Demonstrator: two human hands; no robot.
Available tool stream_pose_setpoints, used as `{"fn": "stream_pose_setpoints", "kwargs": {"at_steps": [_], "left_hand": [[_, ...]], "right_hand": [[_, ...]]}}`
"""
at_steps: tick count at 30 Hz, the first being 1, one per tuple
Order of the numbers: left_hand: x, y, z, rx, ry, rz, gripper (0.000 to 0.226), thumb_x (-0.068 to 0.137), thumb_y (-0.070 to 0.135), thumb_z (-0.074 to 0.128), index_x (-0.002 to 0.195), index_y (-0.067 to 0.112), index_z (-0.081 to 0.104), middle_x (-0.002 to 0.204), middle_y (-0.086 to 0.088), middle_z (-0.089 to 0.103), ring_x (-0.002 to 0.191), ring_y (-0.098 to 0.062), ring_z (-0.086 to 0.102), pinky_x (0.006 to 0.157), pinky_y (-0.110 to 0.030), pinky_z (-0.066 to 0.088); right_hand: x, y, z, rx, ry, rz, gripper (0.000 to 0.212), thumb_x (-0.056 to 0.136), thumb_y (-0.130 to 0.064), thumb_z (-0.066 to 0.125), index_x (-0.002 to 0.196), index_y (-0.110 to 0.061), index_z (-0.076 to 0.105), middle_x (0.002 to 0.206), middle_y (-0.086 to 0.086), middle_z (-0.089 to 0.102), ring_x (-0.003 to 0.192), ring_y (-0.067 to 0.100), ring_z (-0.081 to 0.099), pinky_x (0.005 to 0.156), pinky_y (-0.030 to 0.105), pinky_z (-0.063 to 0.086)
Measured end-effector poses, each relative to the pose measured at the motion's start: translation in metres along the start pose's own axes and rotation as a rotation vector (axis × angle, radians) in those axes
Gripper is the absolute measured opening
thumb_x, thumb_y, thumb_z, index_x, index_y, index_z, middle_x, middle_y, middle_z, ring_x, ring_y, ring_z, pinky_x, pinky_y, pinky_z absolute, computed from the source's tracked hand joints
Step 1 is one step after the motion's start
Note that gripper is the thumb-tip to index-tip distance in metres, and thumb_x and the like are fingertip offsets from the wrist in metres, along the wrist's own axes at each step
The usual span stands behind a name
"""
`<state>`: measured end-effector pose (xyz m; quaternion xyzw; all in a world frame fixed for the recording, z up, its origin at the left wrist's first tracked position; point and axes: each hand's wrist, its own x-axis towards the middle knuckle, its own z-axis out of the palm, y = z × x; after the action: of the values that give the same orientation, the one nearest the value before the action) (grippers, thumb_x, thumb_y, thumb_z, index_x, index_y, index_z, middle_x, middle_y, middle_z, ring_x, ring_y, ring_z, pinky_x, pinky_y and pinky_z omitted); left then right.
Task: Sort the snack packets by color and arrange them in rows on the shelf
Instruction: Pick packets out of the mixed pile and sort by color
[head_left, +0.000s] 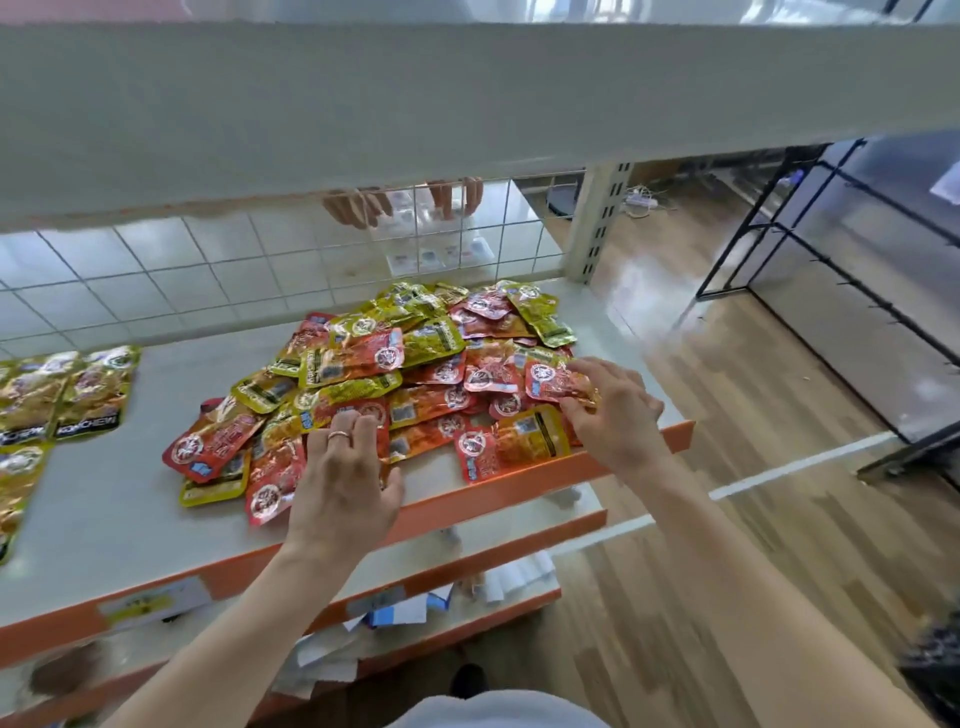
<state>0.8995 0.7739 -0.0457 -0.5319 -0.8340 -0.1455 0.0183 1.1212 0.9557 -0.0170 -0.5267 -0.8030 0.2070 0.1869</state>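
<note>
A mixed heap of red and yellow snack packets (395, 374) lies on the white shelf (130, 499) with an orange front edge. Several yellow packets (67, 395) lie flat in rows at the shelf's left end. My left hand (343, 483), a ring on one finger, rests on the near side of the heap, its fingertips on a red packet (358, 410). My right hand (613, 410) is at the heap's right side and pinches a red packet (556, 382) between thumb and fingers.
A wire grid panel (260, 265) backs the shelf; another person's hands (405, 205) show behind it. An upper shelf (467, 104) overhangs. Lower shelves (415, 608) hold white packets. Wooden floor and a black rack (831, 249) lie to the right.
</note>
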Motion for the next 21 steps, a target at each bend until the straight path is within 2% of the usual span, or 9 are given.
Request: {"fn": "stream_pose_setpoints", "kwargs": {"at_steps": [2, 4, 9, 12, 14, 16, 18, 21], "left_hand": [[0.003, 0.002, 0.005, -0.054, 0.008, 0.001, 0.062, 0.073, 0.016, 0.083, 0.125, -0.002, 0.055, 0.121, -0.021, 0.058, 0.105, -0.042, 0.055, 0.089, -0.05, 0.053], [0.002, 0.005, 0.009, -0.064, 0.012, 0.042, 0.057, 0.073, 0.013, 0.083, 0.121, -0.001, 0.057, 0.12, -0.02, 0.058, 0.107, -0.041, 0.055, 0.091, -0.05, 0.054], [-0.001, 0.006, 0.013, -0.077, 0.057, 0.034, 0.045, 0.08, 0.029, 0.079, 0.114, 0.003, 0.063, 0.127, -0.016, 0.058, 0.121, -0.036, 0.052, 0.092, -0.049, 0.055], [-0.001, 0.01, 0.013, -0.057, 0.097, 0.13, 0.041, 0.078, 0.025, 0.08, 0.11, 0.005, 0.063, 0.131, -0.015, 0.056, 0.124, -0.033, 0.049, 0.097, -0.049, 0.051], [-0.002, 0.015, 0.014, -0.074, 0.113, 0.184, 0.042, 0.075, 0.021, 0.08, 0.11, 0.005, 0.063, 0.134, -0.015, 0.055, 0.125, -0.033, 0.048, 0.1, -0.047, 0.049], [-0.001, 0.018, 0.014, -0.116, 0.115, 0.217, 0.043, 0.075, 0.019, 0.079, 0.112, 0.006, 0.062, 0.135, -0.014, 0.054, 0.126, -0.032, 0.046, 0.103, -0.046, 0.047], [0.002, 0.018, 0.015, -0.175, 0.114, 0.231, 0.042, 0.077, 0.016, 0.079, 0.113, 0.006, 0.06, 0.137, -0.013, 0.052, 0.127, -0.031, 0.045, 0.105, -0.045, 0.047], [0.01, 0.02, 0.013, -0.34, 0.124, 0.193, 0.035, 0.084, 0.015, 0.073, 0.115, 0.008, 0.058, 0.137, -0.008, 0.052, 0.126, -0.026, 0.045, 0.103, -0.034, 0.044]], "right_hand": [[0.018, 0.001, -0.002, -0.079, -0.097, 0.032, 0.055, 0.09, -0.035, 0.067, 0.143, -0.031, 0.049, 0.147, -0.006, 0.049, 0.137, 0.021, 0.036, 0.105, 0.047, 0.026], [0.037, 0.004, -0.003, -0.118, -0.177, 0.084, 0.057, 0.089, -0.041, 0.066, 0.142, -0.031, 0.049, 0.148, -0.004, 0.048, 0.137, 0.024, 0.036, 0.103, 0.045, 0.028], [0.084, -0.002, -0.001, -0.07, -0.15, 0.154, 0.051, 0.092, -0.041, 0.061, 0.14, -0.026, 0.052, 0.138, 0.006, 0.057, 0.132, 0.029, 0.044, 0.105, 0.048, 0.034], [0.114, -0.016, 0.013, -0.143, -0.197, 0.12, 0.053, 0.094, -0.044, 0.059, 0.141, -0.021, 0.05, 0.133, 0.009, 0.059, 0.13, 0.031, 0.047, 0.104, 0.047, 0.036], [0.129, -0.021, 0.024, -0.232, -0.206, 0.086, 0.048, 0.093, -0.045, 0.059, 0.131, -0.016, 0.054, 0.12, 0.01, 0.063, 0.118, 0.032, 0.054, 0.097, 0.046, 0.042], [0.136, -0.021, 0.031, -0.279, -0.158, 0.014, 0.03, 0.092, -0.037, 0.06, 0.108, -0.012, 0.06, 0.099, 0.011, 0.065, 0.099, 0.032, 0.06, 0.082, 0.04, 0.046], [0.137, -0.018, 0.033, -0.296, -0.094, -0.069, 0.016, 0.091, -0.022, 0.056, 0.092, -0.007, 0.059, 0.082, 0.01, 0.059, 0.084, 0.034, 0.06, 0.068, 0.035, 0.043], [0.131, -0.013, 0.022, -0.149, 0.046, -0.104, 0.016, 0.092, -0.009, 0.048, 0.084, -0.002, 0.059, 0.07, 0.012, 0.051, 0.073, 0.038, 0.059, 0.059, 0.032, 0.036]]}}
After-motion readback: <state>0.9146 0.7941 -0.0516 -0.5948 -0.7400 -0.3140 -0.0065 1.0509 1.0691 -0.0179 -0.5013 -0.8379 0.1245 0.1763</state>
